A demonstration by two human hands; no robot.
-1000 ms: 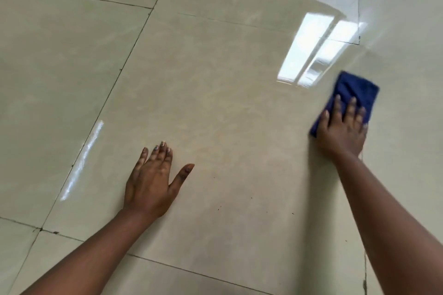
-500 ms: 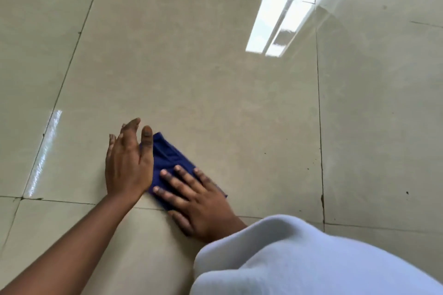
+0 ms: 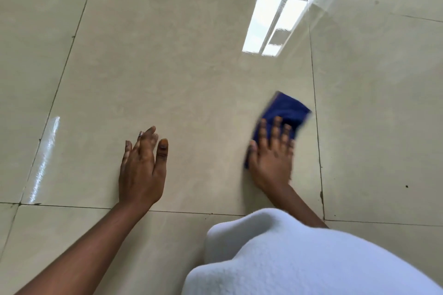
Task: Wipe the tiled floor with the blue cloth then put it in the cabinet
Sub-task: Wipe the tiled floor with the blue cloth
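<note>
A folded blue cloth (image 3: 284, 110) lies flat on the glossy beige tiled floor (image 3: 182, 74), right of centre and close to a grout line. My right hand (image 3: 272, 158) presses down on its near half with fingers spread, so only the far part of the cloth shows; it looks motion-blurred. My left hand (image 3: 142, 170) rests palm down on the same tile, well to the left of the cloth, fingers apart and holding nothing. No cabinet is in view.
White fabric of my clothing (image 3: 287, 258) fills the lower right and hides my right forearm. A bright window reflection (image 3: 275, 19) shines on the tiles at the upper right. Dark grout lines (image 3: 315, 103) cross the floor.
My right hand has swept the blue cloth from beside my left hand out to the right. The left hand has stayed planted on the tile.
</note>
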